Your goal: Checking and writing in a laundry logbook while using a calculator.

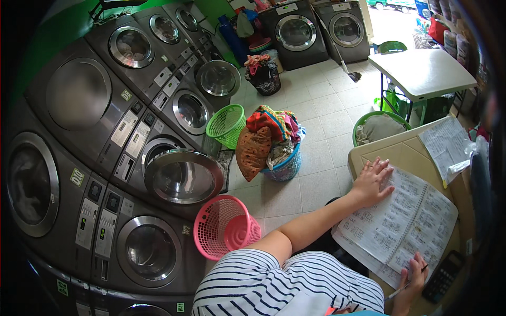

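An open spiral-bound notebook [399,221], its pages covered in handwriting, lies on a beige tabletop [367,154]. My left hand [371,183] rests flat on the upper part of its left page, fingers spread and holding nothing. Lower down, at the edge of the right page, my right hand [413,276] grips a slim pen [395,293]. Part of the pen is hidden by the fingers. Just right of that hand sits a black calculator [443,276]. Handwritten sheets [446,144] lie near the tabletop's far right side.
Stacked washers and dryers line the left; one round door [184,176] stands open. On the tiled floor are a pink basket [201,225], a green basket [225,124] and a blue basket [286,166] heaped with laundry. A white table [423,73] stands beyond.
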The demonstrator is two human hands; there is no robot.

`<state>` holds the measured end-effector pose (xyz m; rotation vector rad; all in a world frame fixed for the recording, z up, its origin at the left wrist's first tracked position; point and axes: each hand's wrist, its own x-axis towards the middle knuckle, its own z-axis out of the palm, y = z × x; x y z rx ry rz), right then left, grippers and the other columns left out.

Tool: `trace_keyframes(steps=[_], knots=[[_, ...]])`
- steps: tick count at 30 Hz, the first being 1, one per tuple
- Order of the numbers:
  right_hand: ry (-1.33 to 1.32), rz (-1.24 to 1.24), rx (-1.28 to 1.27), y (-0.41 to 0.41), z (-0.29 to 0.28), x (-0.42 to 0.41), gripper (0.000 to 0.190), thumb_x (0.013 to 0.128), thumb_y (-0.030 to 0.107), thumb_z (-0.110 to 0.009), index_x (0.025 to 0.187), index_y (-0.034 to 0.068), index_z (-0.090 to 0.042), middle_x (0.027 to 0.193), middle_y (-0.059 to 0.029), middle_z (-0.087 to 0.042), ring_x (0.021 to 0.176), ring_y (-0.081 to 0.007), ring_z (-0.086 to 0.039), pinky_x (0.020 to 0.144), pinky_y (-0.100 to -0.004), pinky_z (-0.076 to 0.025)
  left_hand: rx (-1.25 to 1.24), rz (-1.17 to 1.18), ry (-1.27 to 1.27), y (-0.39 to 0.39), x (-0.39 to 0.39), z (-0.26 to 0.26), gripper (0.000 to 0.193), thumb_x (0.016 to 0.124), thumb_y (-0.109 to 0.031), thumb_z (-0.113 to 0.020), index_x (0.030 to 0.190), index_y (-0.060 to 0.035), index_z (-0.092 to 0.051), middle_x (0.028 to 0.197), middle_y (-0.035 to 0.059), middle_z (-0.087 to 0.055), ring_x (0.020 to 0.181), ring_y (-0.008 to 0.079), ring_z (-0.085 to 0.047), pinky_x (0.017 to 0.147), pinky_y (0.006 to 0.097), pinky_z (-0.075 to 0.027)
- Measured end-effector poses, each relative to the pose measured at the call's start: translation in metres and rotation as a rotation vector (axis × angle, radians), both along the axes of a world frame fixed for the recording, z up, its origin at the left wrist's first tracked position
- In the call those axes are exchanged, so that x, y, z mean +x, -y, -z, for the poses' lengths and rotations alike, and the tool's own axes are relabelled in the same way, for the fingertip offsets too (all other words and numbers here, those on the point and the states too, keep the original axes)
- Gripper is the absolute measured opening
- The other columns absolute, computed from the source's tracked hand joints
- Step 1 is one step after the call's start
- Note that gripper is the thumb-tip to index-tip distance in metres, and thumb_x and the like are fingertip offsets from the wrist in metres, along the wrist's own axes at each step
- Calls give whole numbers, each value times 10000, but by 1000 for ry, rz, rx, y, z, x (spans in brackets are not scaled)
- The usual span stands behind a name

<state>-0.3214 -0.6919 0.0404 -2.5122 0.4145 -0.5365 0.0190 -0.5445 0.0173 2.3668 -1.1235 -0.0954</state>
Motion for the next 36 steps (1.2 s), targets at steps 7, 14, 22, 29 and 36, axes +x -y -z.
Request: trace_keyframes(steps=[7,14,22,29,36], knots=[[49,71,144,-2,7,5,201,860,-78,-607,1055,-33,-587,1270,-228,-650,1191,-388,-579,1028,-440,-459,-40,-64,23,-1,0,1,706,968,-588,-512,1513,-148,-427,1637,190,-248,1531,401,-194,1258,509,-157],[77,72,133,1,12,6,195,858,-96,-592,1041,-27,-589,1258,-236,-646,1194,-386,-583,1029,-442,-462,-27,-72,0,-1,-1,-1,734,964,-599,-510,1525,-140,-399,1642,205,-209,1520,416,-215,1259,500,-162],[67,78,110,-1,7,6,178,864,-89,-592,1033,-31,-591,1259,-236,-640,1197,-390,-582,1031,-441,-463,-42,-55,38,0,0,3,723,968,-591,-506,1515,-128,-407,1632,204,-232,1507,415,-250,1253,511,-181],[46,86,115,-3,4,6,182,866,-92,-598,1039,-34,-590,1267,-237,-631,1200,-391,-579,1032,-448,-462,-61,-61,52,0,-1,4,717,965,-583,-521,1509,-129,-413,1630,197,-239,1498,416,-272,1254,501,-189],[46,60,91,-1,5,5,198,859,-102,-598,1043,-31,-586,1264,-233,-633,1205,-386,-575,1037,-441,-456,-63,-63,58,0,-1,5,710,966,-571,-525,1511,-130,-408,1627,193,-248,1495,407,-283,1253,500,-198]])
